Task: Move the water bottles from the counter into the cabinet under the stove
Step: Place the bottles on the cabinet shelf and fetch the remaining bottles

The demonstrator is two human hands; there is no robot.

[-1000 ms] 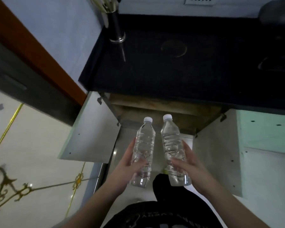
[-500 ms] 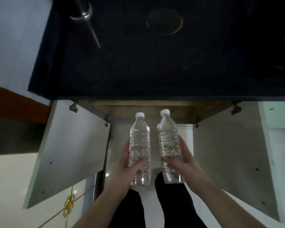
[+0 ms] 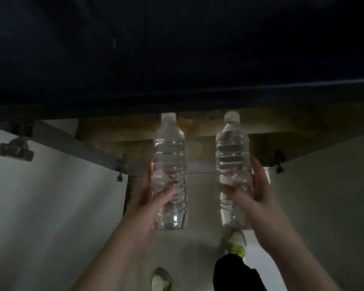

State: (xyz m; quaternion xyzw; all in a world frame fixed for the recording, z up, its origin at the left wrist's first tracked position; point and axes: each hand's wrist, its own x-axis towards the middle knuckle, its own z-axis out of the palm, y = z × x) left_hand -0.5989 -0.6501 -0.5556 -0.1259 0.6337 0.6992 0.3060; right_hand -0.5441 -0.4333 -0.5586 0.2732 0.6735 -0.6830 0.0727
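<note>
Two bottles are in the head view, one in each hand. The left hand (image 3: pixel 149 198) is wrapped round the left bottle (image 3: pixel 169 173), thumb in front and fingers behind. The right hand (image 3: pixel 254 194) is wrapped round the right bottle (image 3: pixel 232 164) the same way. Both bottles stand upright in the air, side by side but not touching, each with a white cap at 12 o'clock. They are just in front of the cabinet (image 3: pixel 198 131) mouth, under the dark tabletop (image 3: pixel 177 59).

Two doors are swung wide: the left door (image 3: pixel 51 196) at 9 o'clock and the right door (image 3: pixel 328 196) at 3 o'clock. Two shoes show on the floor at 6 o'clock.

I think the job is about half done. Both bottles are off the tabletop and the cabinet is open. What is left is to push them inside, set them down and let go. I cannot see if more bottles wait up on top.
</note>
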